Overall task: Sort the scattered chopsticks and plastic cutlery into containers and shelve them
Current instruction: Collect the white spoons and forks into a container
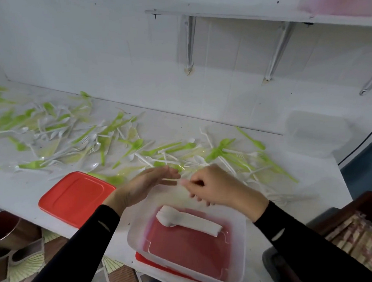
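Left hand (149, 185) flat, released; right hand (218, 186) pinches white cutlery (183, 182) (blurred) over tub (131, 236) with spoons (188, 222), counter (223, 125) front edge.

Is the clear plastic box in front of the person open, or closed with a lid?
Open. The clear plastic box has no lid on top; a stack of white plastic spoons lies uncovered inside.

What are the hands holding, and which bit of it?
The right hand pinches a thin white plastic piece by one end; blur hides its kind. The left hand holds nothing.
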### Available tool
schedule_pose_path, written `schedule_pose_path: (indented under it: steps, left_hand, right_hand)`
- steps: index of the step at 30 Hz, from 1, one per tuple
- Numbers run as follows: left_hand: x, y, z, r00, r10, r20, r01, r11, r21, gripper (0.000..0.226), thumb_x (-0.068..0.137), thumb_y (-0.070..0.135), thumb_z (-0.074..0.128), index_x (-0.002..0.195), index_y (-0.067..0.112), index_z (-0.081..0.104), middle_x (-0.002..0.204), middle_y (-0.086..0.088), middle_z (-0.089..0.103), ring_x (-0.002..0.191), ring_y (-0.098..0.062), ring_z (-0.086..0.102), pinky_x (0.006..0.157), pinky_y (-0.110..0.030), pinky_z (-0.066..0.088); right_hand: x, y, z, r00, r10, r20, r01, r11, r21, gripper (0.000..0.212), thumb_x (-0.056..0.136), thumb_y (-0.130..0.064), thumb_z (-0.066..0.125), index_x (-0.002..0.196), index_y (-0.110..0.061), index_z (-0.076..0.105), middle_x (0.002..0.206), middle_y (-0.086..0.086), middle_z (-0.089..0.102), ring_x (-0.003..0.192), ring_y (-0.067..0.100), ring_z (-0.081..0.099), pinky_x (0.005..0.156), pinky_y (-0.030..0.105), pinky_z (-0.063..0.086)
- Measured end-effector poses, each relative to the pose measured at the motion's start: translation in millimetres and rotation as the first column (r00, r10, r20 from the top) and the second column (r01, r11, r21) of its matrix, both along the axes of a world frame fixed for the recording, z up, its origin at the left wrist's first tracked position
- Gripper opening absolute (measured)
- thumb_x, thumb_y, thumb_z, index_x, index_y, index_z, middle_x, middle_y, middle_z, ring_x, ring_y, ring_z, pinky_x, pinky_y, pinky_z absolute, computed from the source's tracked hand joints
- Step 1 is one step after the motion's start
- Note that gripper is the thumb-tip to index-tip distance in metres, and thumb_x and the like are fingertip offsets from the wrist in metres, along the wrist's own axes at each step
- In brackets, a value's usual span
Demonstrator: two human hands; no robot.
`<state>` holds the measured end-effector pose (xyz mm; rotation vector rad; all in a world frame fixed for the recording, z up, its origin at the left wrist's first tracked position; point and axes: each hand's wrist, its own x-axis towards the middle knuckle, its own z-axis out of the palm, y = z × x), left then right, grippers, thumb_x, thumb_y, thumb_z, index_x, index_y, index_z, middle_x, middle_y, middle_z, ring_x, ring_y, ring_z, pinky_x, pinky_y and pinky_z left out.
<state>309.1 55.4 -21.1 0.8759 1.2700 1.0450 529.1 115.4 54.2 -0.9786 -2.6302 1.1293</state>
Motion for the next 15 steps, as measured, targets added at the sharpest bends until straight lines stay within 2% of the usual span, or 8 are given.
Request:
schedule_pose_path:
  steps: [3,6,9,11,13,14,15]
  left_hand:
    - [-0.9,27.6,11.4,0.989,0.071,-0.131,-0.068,0.997,0.027,0.03,0.099,0.032,0.052,0.118,0.014,0.066,0.118,-0.001,0.071,0.113,-0.021,0.066,0.096,-0.035,0.05]
    - [4.2,64.2,22.2,0.943,0.068,-0.325,-0.055,0.997,0.047,0.021,0.1,0.028,0.054,0.112,0.017,0.068,0.113,0.002,0.072,0.104,-0.016,0.068,0.089,-0.03,0.052]
    - [10.8,102.1,18.3,0.85,0.013,-0.527,-0.003,1.0,0.019,0.014,0.097,0.023,0.058,0.104,0.017,0.069,0.107,0.0,0.072,0.081,-0.009,0.066,0.067,-0.017,0.049]
    - [17.2,131.0,9.9,0.742,-0.048,-0.668,0.042,0.999,-0.025,0.009,0.093,0.023,0.062,0.097,0.017,0.069,0.098,-0.005,0.071,0.073,-0.009,0.063,0.06,-0.015,0.046]
    - [24.1,153.6,-2.6,0.586,-0.173,-0.792,0.104,0.985,-0.138,0.015,0.092,0.029,0.063,0.1,0.017,0.067,0.099,-0.003,0.065,0.083,-0.014,0.061,0.073,-0.02,0.047]
    - [27.9,164.0,-9.9,0.508,-0.23,-0.83,0.117,0.973,-0.199,0.023,0.092,0.033,0.062,0.107,0.017,0.066,0.106,-0.003,0.062,0.094,-0.017,0.061,0.082,-0.024,0.047]
    - [31.0,169.3,-16.9,0.456,-0.254,-0.853,0.104,0.967,-0.233,0.03,0.093,0.035,0.061,0.115,0.015,0.063,0.115,-0.003,0.061,0.105,-0.02,0.06,0.091,-0.028,0.046]
  right_hand:
    - [8.0,45.1,-4.2,0.985,-0.167,-0.036,0.167,0.986,0.001,0.042,0.097,-0.04,0.055,0.072,-0.009,0.069,0.061,-0.005,0.067,0.047,0.014,0.061,0.046,0.025,0.051]
    - [15.6,86.5,-19.4,0.961,-0.276,-0.001,0.276,0.961,0.004,0.041,0.097,-0.038,0.054,0.074,-0.008,0.069,0.068,0.002,0.07,0.053,0.018,0.065,0.051,0.026,0.054]
    - [11.5,113.5,-37.2,0.952,-0.288,0.104,0.285,0.958,0.044,0.038,0.095,-0.034,0.056,0.074,-0.005,0.067,0.071,0.007,0.07,0.061,0.023,0.068,0.054,0.028,0.053]
    - [5.4,125.4,-51.9,0.943,-0.265,0.202,0.242,0.961,0.132,0.03,0.092,-0.03,0.058,0.07,-0.01,0.06,0.074,0.006,0.066,0.074,0.028,0.069,0.062,0.031,0.051]
    - [1.5,129.2,-69.4,0.923,-0.274,0.27,0.227,0.954,0.194,0.012,0.09,-0.026,0.057,0.081,-0.019,0.063,0.092,0.005,0.067,0.094,0.028,0.066,0.072,0.029,0.046]
    - [1.2,130.5,-76.3,0.911,-0.278,0.304,0.225,0.954,0.199,0.011,0.09,-0.025,0.057,0.094,-0.02,0.066,0.104,0.004,0.067,0.102,0.026,0.064,0.077,0.028,0.045]
    - [-0.2,130.1,-82.6,0.903,-0.272,0.332,0.215,0.956,0.199,0.019,0.09,-0.023,0.057,0.106,-0.021,0.066,0.115,0.003,0.065,0.109,0.025,0.061,0.082,0.027,0.045]
